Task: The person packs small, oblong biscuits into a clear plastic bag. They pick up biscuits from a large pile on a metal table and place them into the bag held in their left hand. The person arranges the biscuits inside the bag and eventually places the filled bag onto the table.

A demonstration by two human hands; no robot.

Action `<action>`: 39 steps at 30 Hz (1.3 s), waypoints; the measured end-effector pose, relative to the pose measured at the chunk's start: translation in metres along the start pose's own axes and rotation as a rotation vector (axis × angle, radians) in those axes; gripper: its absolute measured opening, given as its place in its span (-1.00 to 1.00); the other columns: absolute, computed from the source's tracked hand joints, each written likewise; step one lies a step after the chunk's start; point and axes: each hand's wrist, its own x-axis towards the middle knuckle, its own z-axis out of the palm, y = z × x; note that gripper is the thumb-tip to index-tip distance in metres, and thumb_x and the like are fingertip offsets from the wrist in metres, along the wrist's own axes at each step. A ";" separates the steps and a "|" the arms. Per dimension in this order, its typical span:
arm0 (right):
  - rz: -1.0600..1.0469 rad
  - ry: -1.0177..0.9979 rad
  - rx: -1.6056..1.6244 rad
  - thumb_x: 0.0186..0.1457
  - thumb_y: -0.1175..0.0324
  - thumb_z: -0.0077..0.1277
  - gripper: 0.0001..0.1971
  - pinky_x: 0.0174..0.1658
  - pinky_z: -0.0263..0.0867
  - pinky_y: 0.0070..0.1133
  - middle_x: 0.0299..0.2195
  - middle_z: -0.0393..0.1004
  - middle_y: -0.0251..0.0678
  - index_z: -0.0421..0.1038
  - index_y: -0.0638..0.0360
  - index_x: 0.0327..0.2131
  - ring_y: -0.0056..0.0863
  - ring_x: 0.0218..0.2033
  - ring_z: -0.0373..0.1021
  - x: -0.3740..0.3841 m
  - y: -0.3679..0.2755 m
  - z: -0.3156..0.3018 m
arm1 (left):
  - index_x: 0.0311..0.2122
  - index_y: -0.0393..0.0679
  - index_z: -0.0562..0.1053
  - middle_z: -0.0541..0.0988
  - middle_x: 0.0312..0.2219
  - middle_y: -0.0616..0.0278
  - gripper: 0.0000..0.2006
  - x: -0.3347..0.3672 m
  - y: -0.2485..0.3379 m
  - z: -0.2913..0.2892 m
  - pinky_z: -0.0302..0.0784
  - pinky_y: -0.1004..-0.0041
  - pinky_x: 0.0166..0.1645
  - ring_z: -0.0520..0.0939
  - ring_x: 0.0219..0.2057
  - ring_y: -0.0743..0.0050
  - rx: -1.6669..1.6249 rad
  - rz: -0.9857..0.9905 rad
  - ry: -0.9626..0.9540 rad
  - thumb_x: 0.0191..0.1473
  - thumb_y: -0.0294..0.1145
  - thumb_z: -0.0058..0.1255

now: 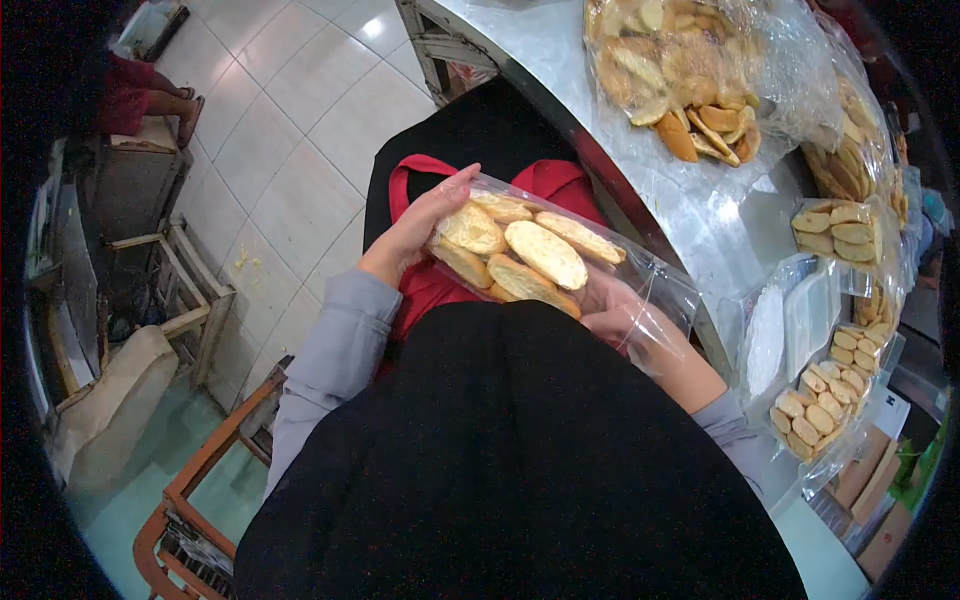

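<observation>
Above my lap I hold a clear plastic bag of toasted bread slices (545, 254), several oval golden pieces showing through the film. My left hand (425, 225) wraps round the bag's left end, thumb along its upper edge. At the other end my right hand (625, 310) grips the bag from beneath, seen partly through the clear plastic; its fingers are partly hidden. The bag's loose, unfilled end sticks out past my right hand toward the table. Red cloth (425, 300) lies on my lap under the bag.
On the metal table (540, 30) at right sit a large bag of bread pieces (690, 70), smaller bread packs (838, 232), (820, 408) and a plastic container (808, 318). Wooden chairs (185, 480) stand at left on the tiled floor. Another person's legs (170, 103) show far left.
</observation>
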 end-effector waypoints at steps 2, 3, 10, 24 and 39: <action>0.006 0.001 -0.048 -0.20 0.55 0.06 -0.14 0.23 -0.28 -0.50 0.19 -0.13 -0.20 -0.23 0.30 0.17 -0.42 0.22 -0.16 -0.004 0.008 -0.012 | 0.17 -0.18 0.01 0.25 0.03 0.12 -0.39 0.003 -0.002 -0.002 0.27 0.41 0.07 0.34 0.01 0.35 -0.101 -0.054 -0.020 0.07 -0.15 -0.13; 0.008 -0.003 -0.074 -0.19 0.56 0.04 -0.16 0.23 -0.28 -0.50 0.19 -0.13 -0.20 -0.23 0.29 0.17 -0.43 0.22 -0.17 -0.004 0.010 -0.016 | 0.16 -0.20 0.01 0.26 0.02 0.14 -0.39 0.003 -0.002 -0.003 0.27 0.43 0.06 0.34 0.02 0.39 -0.149 -0.077 -0.028 0.07 -0.18 -0.12; -0.006 0.168 -0.326 -0.16 0.56 0.04 -0.24 0.19 -0.11 -0.49 0.15 -0.01 -0.23 -0.11 0.28 0.15 -0.43 0.16 -0.01 -0.006 0.002 -0.006 | 0.16 -0.25 0.01 0.20 0.08 0.10 -0.36 0.001 0.006 -0.001 0.17 0.42 0.13 0.27 0.07 0.34 -0.084 0.012 -0.045 0.02 -0.23 -0.08; -0.058 0.266 0.041 -0.02 -0.11 -0.10 -0.20 0.21 -0.23 -0.43 0.15 0.01 -0.31 -0.13 0.17 0.16 -0.43 0.18 -0.08 -0.014 0.048 -0.017 | 0.17 -0.29 -0.02 0.02 0.17 0.13 -0.15 -0.005 0.019 0.007 -0.04 0.43 0.20 0.11 0.17 0.33 0.049 0.313 -0.129 -0.28 -0.29 0.06; -0.117 0.304 0.040 -0.01 0.13 0.02 -0.40 -0.09 0.16 -0.52 0.00 0.22 -0.24 0.08 0.19 0.05 -0.46 -0.06 0.22 -0.022 0.008 -0.019 | 0.17 -0.25 -0.01 0.16 0.12 0.16 -0.37 0.015 0.016 -0.004 0.03 0.50 0.16 0.20 0.12 0.40 0.133 0.068 0.012 0.00 -0.35 -0.10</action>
